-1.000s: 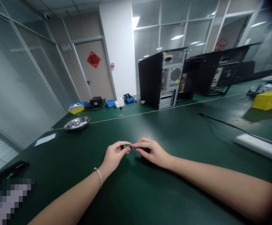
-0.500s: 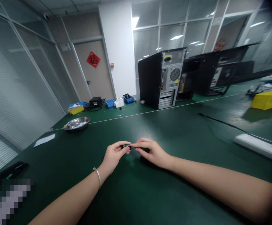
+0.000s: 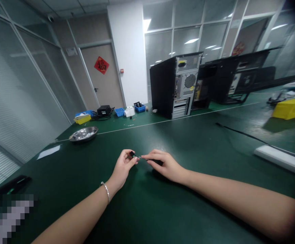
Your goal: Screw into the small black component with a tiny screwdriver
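My left hand [image 3: 123,167] pinches a small dark part [image 3: 132,154] between thumb and fingers, just above the green table mat [image 3: 147,210]. A silver bracelet circles that wrist. My right hand [image 3: 162,163] is close beside it, fingers closed around a thin dark tool [image 3: 155,161] whose tip points at the small part. Both hands hover near the middle of the mat, almost touching each other.
A steel bowl [image 3: 83,133] sits far left on the table. Blue and yellow bins [image 3: 119,111] lie at the back. A black computer tower [image 3: 175,84] stands behind, with open cases [image 3: 236,79] to its right, a yellow bin [image 3: 291,107] and a white bar [image 3: 281,158].
My left hand has turned the small part upward and lifted it slightly; its green face no longer shows. The right hand has stayed in place.
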`<state>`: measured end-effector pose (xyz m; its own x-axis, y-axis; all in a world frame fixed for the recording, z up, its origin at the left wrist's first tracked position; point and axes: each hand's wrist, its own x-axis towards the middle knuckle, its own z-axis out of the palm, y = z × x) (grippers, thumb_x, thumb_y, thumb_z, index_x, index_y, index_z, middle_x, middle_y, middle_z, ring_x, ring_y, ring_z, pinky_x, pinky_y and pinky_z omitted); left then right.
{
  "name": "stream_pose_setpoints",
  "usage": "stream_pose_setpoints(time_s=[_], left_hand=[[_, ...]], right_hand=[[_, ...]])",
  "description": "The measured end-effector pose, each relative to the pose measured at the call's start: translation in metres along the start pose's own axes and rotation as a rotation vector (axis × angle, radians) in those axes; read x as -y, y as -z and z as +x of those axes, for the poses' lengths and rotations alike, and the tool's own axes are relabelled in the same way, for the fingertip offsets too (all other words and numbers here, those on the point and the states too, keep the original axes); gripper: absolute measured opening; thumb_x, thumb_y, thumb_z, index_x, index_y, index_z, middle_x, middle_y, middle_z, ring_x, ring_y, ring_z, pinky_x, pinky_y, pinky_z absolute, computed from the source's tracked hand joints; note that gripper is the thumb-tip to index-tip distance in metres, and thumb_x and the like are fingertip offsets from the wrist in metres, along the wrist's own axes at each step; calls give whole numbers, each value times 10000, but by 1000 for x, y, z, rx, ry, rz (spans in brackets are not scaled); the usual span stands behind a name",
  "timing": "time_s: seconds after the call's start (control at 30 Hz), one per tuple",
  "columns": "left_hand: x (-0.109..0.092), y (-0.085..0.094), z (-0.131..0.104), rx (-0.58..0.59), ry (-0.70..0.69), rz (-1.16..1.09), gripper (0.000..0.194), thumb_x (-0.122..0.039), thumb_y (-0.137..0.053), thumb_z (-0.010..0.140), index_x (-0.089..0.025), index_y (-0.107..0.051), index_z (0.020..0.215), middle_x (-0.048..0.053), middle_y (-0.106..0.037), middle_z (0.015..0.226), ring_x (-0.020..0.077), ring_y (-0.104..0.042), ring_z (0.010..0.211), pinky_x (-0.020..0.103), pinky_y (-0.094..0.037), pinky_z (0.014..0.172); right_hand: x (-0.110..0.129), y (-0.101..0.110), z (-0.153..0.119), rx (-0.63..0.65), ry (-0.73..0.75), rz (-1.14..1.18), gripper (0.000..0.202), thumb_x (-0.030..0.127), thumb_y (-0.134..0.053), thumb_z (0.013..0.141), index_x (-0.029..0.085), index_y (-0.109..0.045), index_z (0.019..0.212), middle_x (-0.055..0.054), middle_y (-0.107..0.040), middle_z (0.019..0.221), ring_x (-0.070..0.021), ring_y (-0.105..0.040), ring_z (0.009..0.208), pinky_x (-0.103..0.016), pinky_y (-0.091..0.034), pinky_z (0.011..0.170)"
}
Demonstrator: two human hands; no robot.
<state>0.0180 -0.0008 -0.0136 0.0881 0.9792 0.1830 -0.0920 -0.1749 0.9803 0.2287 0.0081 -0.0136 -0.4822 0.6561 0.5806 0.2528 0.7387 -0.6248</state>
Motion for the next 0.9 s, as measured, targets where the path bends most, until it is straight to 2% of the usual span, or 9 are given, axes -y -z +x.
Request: stream_pose_setpoints(time_s=[0.13, 0.23, 0.33, 0.43, 0.7, 0.77, 0.9], left_hand=[[3, 2, 1, 39, -32, 144, 323, -350, -649, 860, -178, -582, 1125, 61, -627, 1028, 151, -595, 874, 299, -485, 813], [0, 1, -1, 85, -87, 253, 339, -358, -609, 895, -193, -577, 1190, 79, -627, 1073, 179, -609, 952, 322, -489, 860], [-3, 1, -4, 133, -178, 382, 284, -349, -543, 943, -210, -622, 1177, 90, -616, 1137, 196, -606, 1033, 348, -478, 935], [-4, 1, -6, 129, -257, 469, 278, -342, -495, 972, -223, -662, 1161, 93, -595, 1166, 197, -609, 1021, 349, -495, 920], [-4, 3, -5, 130, -346, 510, 217, -292, -561, 945, -229, -691, 1107, 89, -609, 1140, 210, -597, 1087, 343, -497, 923], [-5, 3, -5, 131, -333, 495, 198, -290, -588, 928, -222, -704, 1074, 85, -620, 1107, 203, -612, 1042, 328, -509, 883], [-7, 1, -5, 136, -240, 378, 195, -298, -609, 907, -191, -716, 1032, 73, -633, 1026, 144, -626, 804, 288, -534, 749]], right_hand=[[1, 0, 0, -11, 6, -11, 292, 274, -536, 975, 254, -700, 1214, -71, -682, 1006, -169, -642, 919, -323, -523, 837], [0, 0, 1, -25, 1, -20, 292, 274, -540, 972, 251, -701, 1213, -71, -680, 998, -169, -641, 906, -322, -523, 827], [-1, 0, 1, -35, 1, -28, 291, 270, -543, 969, 249, -704, 1210, -70, -678, 978, -169, -640, 890, -322, -521, 822], [-2, 0, 1, -36, 0, -41, 289, 268, -546, 967, 250, -709, 1204, -71, -679, 979, -169, -642, 885, -320, -520, 817], [-3, 0, 0, -26, -18, -57, 281, 252, -552, 956, 236, -722, 1180, -71, -684, 965, -167, -649, 862, -314, -523, 795], [-3, 0, 0, -18, -12, -50, 281, 256, -553, 958, 237, -721, 1182, -72, -689, 967, -167, -649, 867, -314, -522, 797], [-3, 0, 1, -6, 12, -20, 280, 278, -553, 965, 233, -719, 1185, -77, -697, 971, -166, -649, 875, -317, -527, 812]])
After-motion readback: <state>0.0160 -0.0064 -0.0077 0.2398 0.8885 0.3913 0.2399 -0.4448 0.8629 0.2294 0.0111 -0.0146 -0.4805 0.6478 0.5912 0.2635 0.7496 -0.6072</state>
